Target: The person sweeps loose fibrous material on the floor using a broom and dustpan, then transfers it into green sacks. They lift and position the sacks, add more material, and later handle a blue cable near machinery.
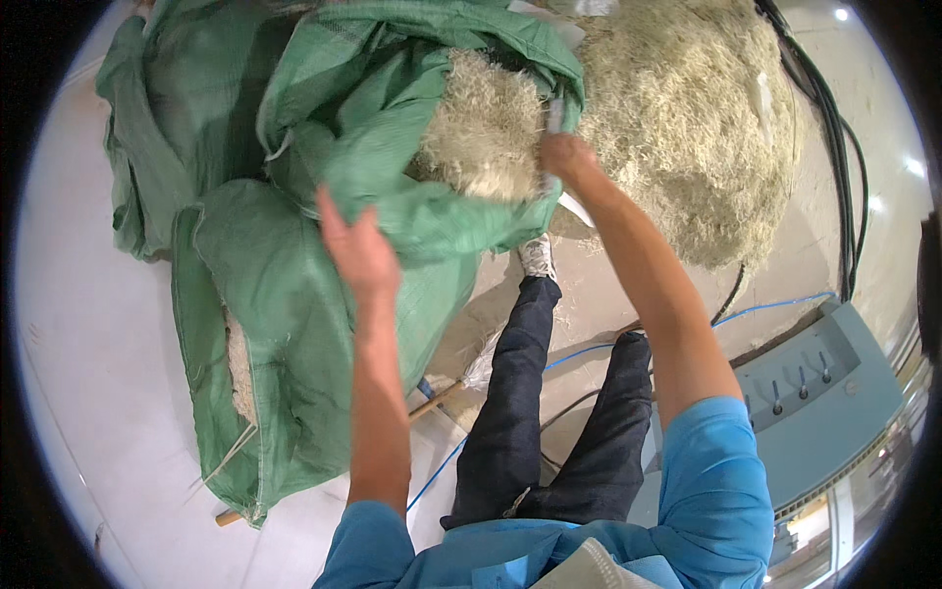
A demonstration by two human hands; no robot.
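A green woven sack [343, 88] lies with its mouth wide, and pale shredded fibre [486, 118] shows inside. My right hand [566, 157] is closed at the right side of that mouth, around a pale, straight-edged strip [555, 115]; most of the strip is hidden, so its kind is unclear. My left hand [361, 250], slightly blurred, has its fingers stretched out against the sack's near left side. Just beneath that hand lies another green sack [294, 324], with fibre showing through a gap in its side.
A large heap of pale fibre [687, 118] rises at the far right, beside black cables [836, 147]. A grey-blue machine housing with levers [819, 393] stands at the right. A blue hose [579, 357] crosses the floor by my feet. A wooden stick [437, 401] lies partly under the near sack.
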